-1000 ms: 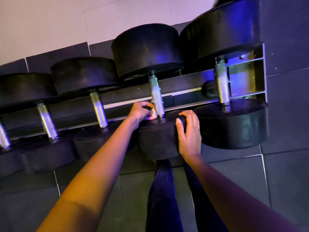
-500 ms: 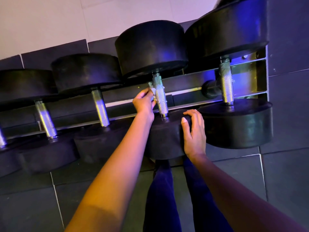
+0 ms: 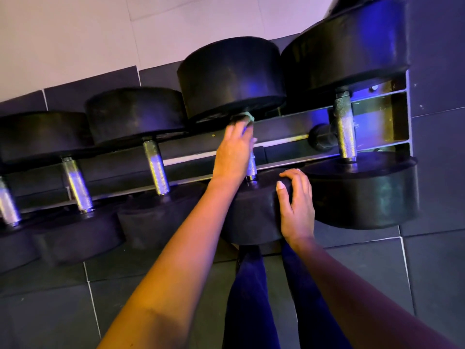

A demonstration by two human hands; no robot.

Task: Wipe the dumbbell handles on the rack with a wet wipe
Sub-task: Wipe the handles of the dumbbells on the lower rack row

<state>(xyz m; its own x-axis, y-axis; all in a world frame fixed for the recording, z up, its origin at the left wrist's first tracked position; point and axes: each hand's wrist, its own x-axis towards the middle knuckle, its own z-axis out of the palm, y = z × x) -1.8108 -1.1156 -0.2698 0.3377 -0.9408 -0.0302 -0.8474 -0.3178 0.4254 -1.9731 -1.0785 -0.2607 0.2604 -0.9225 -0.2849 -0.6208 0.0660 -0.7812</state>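
Our left grip [image 3: 234,149] clamps wipe [image 3: 247,118] round handle [image 3: 251,168]; right grip [image 3: 297,207] clasps head [image 3: 251,217] just below it. We risk wipe snagging knurling, tearing, bunching.

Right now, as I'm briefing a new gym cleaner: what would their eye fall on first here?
The row of big black dumbbells on the rack, their chrome handles gleaming under blue light. At centre, the left hand wraps a wet wipe round one handle, while the right hand grips that dumbbell's near head.
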